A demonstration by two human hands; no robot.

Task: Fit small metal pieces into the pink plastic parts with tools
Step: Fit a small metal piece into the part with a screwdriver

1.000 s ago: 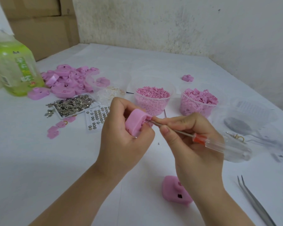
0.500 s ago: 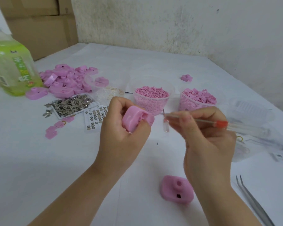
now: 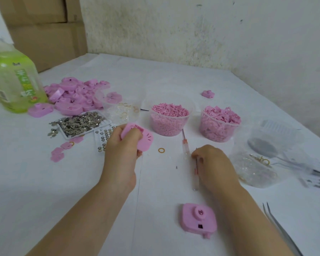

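Since the earlier frames the right hand (image 3: 213,164) has dropped from chest height to the worktop (image 3: 164,74), and the screwdriver it was working into the pink part now lies low under its fingers. The left hand (image 3: 121,150) has swung out toward ten o'clock and turned the part over.

The left grip is closed around the pink part (image 3: 137,138), fingers wrapped over its top edge, the patterned face toward three o'clock. The right grip is curled down on a thin tool (image 3: 196,169) lying on the worktop; whether it is pinching or releasing it I cannot tell, as the fingers hide the contact. A second screwdriver (image 3: 185,144) lies just beyond at twelve o'clock of that hand, and a small brass ring (image 3: 161,150) sits between the two hands.

A second pink part (image 3: 199,220) rests face up at six o'clock, near the right forearm. Tweezers (image 3: 283,230) lie at four o'clock. The tray of metal pieces (image 3: 79,123) sits at ten o'clock, with a pile of pink parts (image 3: 76,97) behind it and two tubs of pink bits (image 3: 169,119) at twelve.

By my reading, the pressing step on the held part looks finished or paused. With so many parts heaped in the pile and the tray full, most of the job appears left to do.
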